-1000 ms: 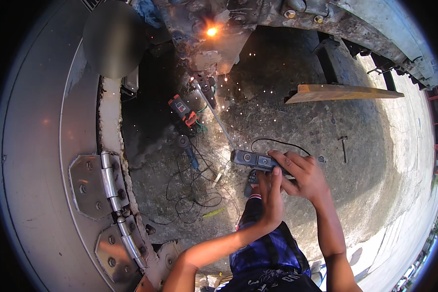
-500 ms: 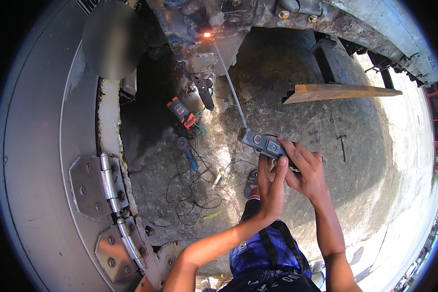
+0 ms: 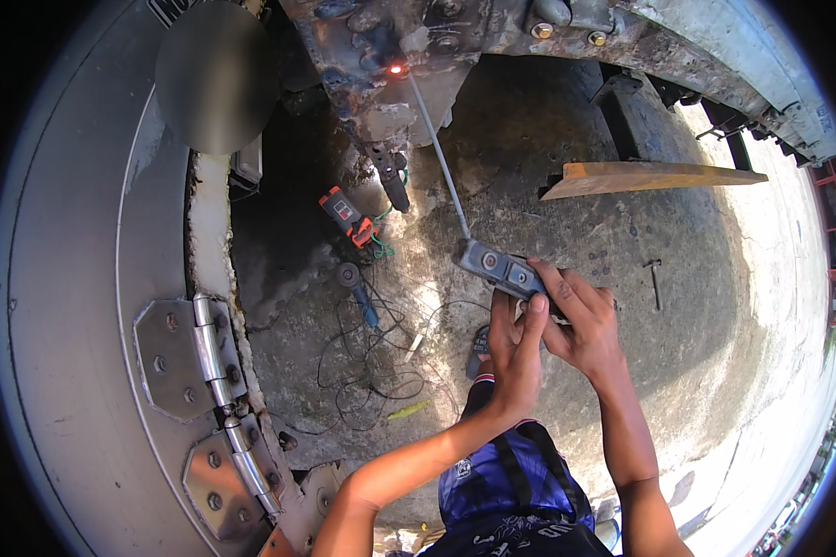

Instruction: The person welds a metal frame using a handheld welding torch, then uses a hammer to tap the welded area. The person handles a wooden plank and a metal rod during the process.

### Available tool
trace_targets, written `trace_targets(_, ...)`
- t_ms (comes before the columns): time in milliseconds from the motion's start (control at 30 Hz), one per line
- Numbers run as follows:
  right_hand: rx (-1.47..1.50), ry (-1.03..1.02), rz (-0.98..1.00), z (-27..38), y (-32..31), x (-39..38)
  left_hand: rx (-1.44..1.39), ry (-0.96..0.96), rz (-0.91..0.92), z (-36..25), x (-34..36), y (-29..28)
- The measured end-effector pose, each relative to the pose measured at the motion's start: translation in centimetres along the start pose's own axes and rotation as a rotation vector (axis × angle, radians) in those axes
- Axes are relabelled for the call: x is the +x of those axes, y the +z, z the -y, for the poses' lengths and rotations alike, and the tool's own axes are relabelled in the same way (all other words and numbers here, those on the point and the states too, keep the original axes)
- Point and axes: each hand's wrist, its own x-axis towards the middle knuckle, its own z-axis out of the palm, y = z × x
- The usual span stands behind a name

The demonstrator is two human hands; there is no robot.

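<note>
With both hands I hold a grey welding electrode holder (image 3: 500, 267). My right hand (image 3: 585, 320) wraps its back end, fingers bent over the top. My left hand (image 3: 518, 357) is closed against its underside, thumb upright beside the right fingers. From the holder's jaw a thin grey welding rod (image 3: 440, 158) slants up and left. Its far tip reaches a scorched, rough metal frame (image 3: 372, 88), where a small spot (image 3: 396, 70) glows orange-red. Whether the tip touches the metal I cannot tell.
On the stained concrete lie an orange and grey tool (image 3: 344, 212), an angle grinder (image 3: 355, 288), tangled cables (image 3: 344, 371) and a hammer (image 3: 656, 283). A rusty beam (image 3: 655, 176) juts in at right. A large metal panel with hinges (image 3: 209, 353) stands close at left.
The glowing spot looks smaller and dimmer than before. My hands, the holder and the rod have stayed almost in place.
</note>
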Motion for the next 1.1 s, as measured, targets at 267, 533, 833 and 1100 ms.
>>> trace_targets(267, 0.002, 0.008, 0.018, 0.11, 0.02, 0.15, 0.007, -0.020, -0.009, -0.05, 0.07, -0.22)
trace_targets(533, 0.063, -0.021, -0.021, -0.27, 0.49, 0.39, -0.124, -0.059, 0.033, -0.51, 0.13, -0.32)
trace_targets(833, 0.021, -0.023, -0.011, -0.26, 0.34, 0.40, -0.159, -0.035, 0.020, -0.46, 0.13, -0.03)
trace_targets(1100, 0.030, -0.016, -0.029, -0.28, 0.46, 0.61, -0.119, -0.065, 0.011, -0.36, 0.41, -0.16)
